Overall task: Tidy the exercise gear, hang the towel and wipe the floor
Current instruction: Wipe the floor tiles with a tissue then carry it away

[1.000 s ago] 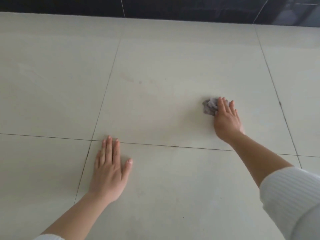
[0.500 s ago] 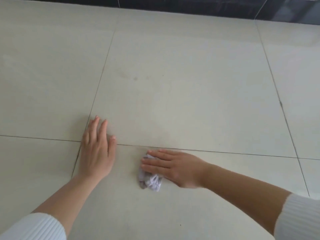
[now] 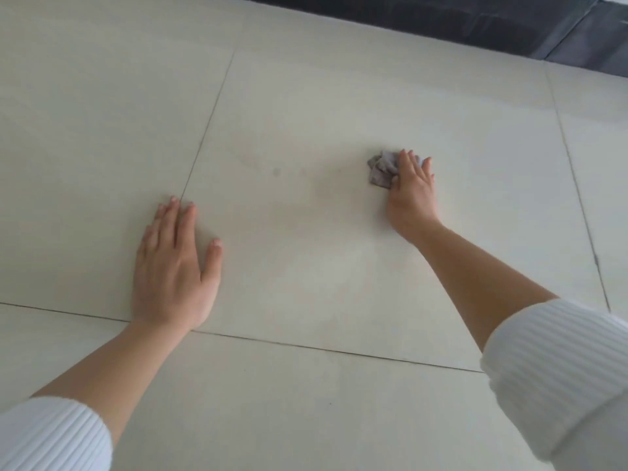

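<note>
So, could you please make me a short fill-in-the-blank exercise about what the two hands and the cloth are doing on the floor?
1. The right hand presses a crumpled ____ cloth onto the tiled floor.
2. The left hand lies ____ on the floor and holds nothing.
3. The small dark spot on the tile is to the ____ of the cloth.
4. Both sleeves are ____.

Missing words: grey; flat; left; white.
</note>
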### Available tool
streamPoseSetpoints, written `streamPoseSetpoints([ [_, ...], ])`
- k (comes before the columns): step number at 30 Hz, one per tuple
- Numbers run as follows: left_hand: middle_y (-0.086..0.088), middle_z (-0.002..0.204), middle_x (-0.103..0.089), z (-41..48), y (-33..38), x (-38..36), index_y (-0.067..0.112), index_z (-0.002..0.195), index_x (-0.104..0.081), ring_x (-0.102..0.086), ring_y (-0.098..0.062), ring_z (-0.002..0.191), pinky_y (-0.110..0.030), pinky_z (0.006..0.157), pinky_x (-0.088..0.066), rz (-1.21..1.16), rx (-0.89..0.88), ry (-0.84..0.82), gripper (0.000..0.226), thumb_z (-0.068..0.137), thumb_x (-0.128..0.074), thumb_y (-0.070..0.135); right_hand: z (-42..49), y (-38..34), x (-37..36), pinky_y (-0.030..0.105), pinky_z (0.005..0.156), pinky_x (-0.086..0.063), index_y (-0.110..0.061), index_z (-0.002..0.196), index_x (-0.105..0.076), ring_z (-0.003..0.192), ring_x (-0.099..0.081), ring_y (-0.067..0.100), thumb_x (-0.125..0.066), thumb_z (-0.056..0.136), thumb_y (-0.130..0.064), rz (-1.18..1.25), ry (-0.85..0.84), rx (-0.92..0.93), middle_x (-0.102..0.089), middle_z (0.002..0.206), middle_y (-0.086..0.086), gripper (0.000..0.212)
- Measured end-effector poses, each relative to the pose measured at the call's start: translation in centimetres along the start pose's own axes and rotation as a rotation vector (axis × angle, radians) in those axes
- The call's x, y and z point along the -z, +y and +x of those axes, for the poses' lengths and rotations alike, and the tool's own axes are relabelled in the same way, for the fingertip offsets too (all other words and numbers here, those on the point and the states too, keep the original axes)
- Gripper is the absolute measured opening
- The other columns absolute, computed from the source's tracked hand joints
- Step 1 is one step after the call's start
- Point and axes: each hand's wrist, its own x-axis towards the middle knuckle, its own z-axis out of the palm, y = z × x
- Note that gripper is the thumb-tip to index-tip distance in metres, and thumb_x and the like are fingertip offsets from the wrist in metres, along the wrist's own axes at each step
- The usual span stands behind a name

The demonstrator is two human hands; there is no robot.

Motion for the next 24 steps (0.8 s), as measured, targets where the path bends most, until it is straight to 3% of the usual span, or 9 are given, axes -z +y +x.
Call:
streamPoseSetpoints([
  [2,-0.016,0.154,-0.027,0.0,0.1,0.1,0.005,0.146,-0.031,-0.021,-0.030,0.144,-0.044,0.117,-0.020,-0.008,0.007,-0.006,0.067,0.091,-0.030,0.044,-1.6,-3.0,-1.7,0.034,0.120,-0.003,-0.011,0.151,-0.022,0.148,-0.002,0.026,-0.031,0.097,-0.003,0.031,-0.049,0.158,-0.017,0.159,0.006,0.056],
  [6,-0.016,0.154,-0.029,-0.1,0.2,0.4,0.005,0.145,-0.033,-0.023,-0.030,0.143,-0.044,0.116,-0.021,-0.029,0.021,-0.013,0.067,0.091,-0.029,0.045,-8.3,-5.3,-3.4,0.047,0.118,-0.019,-0.005,0.144,-0.037,0.143,-0.022,0.034,-0.047,0.087,0.008,0.053,-0.160,0.592,-0.035,0.151,0.013,0.060],
  [9,-0.015,0.154,-0.029,-0.1,0.5,0.8,0.005,0.145,-0.034,-0.024,-0.030,0.143,-0.045,0.116,-0.023,-0.027,0.036,-0.023,0.067,0.090,-0.030,0.044,-11.3,-3.2,-2.4,0.036,0.120,-0.013,-0.007,0.147,-0.033,0.146,-0.019,0.026,-0.050,0.087,0.004,-0.022,-0.381,0.917,-0.032,0.154,0.006,0.063],
  [11,-0.013,0.154,-0.028,-0.1,0.8,0.9,0.007,0.145,-0.033,-0.023,-0.028,0.143,-0.044,0.116,-0.023,-0.028,0.055,-0.032,0.067,0.090,-0.030,0.044,-9.1,-1.4,-1.1,0.032,0.119,-0.014,-0.006,0.147,-0.033,0.145,-0.020,0.023,-0.047,0.085,0.006,-0.077,-0.419,1.040,-0.032,0.154,0.006,0.064],
  [13,-0.011,0.155,-0.027,0.0,0.9,1.0,0.009,0.146,-0.032,-0.022,-0.026,0.144,-0.042,0.116,-0.022,-0.027,0.068,-0.046,0.067,0.090,-0.030,0.045,-5.1,0.1,-0.5,0.037,0.118,-0.019,-0.006,0.146,-0.034,0.143,-0.023,0.025,-0.050,0.083,0.011,-0.106,-0.340,0.896,-0.034,0.152,0.008,0.067],
  [16,-0.010,0.156,-0.026,0.0,0.8,1.0,0.009,0.146,-0.031,-0.021,-0.026,0.144,-0.041,0.116,-0.022,-0.018,0.064,-0.061,0.067,0.090,-0.030,0.045,1.5,0.5,0.2,0.047,0.118,-0.017,-0.011,0.150,-0.025,0.146,-0.012,0.029,-0.041,0.092,0.009,-0.067,-0.136,0.427,-0.026,0.156,0.010,0.063],
  [19,-0.010,0.156,-0.025,0.0,0.7,0.9,0.010,0.147,-0.031,-0.020,-0.025,0.145,-0.043,0.116,-0.024,-0.024,0.075,-0.066,0.067,0.090,-0.030,0.046,5.5,-2.0,-0.4,0.036,0.120,-0.002,-0.010,0.152,-0.015,0.148,0.001,0.028,-0.029,0.094,0.003,-0.017,0.000,0.056,-0.013,0.160,0.007,0.061],
  [21,-0.010,0.156,-0.025,0.0,0.8,0.9,0.010,0.147,-0.031,-0.020,-0.025,0.145,-0.043,0.115,-0.024,-0.024,0.079,-0.068,0.067,0.090,-0.030,0.046,6.0,-4.4,-1.9,0.035,0.120,-0.002,-0.008,0.152,-0.015,0.148,0.002,0.028,-0.030,0.092,0.003,0.000,0.022,0.021,-0.013,0.160,0.008,0.063],
  [24,-0.009,0.157,-0.023,0.0,0.7,0.8,0.011,0.147,-0.030,-0.018,-0.024,0.145,-0.043,0.115,-0.024,-0.025,0.083,-0.079,0.067,0.091,-0.030,0.047,2.7,-7.0,-4.3,0.039,0.120,-0.011,-0.006,0.147,-0.030,0.146,-0.013,0.033,-0.034,0.087,0.006,0.032,-0.047,0.303,-0.028,0.155,0.015,0.062],
])
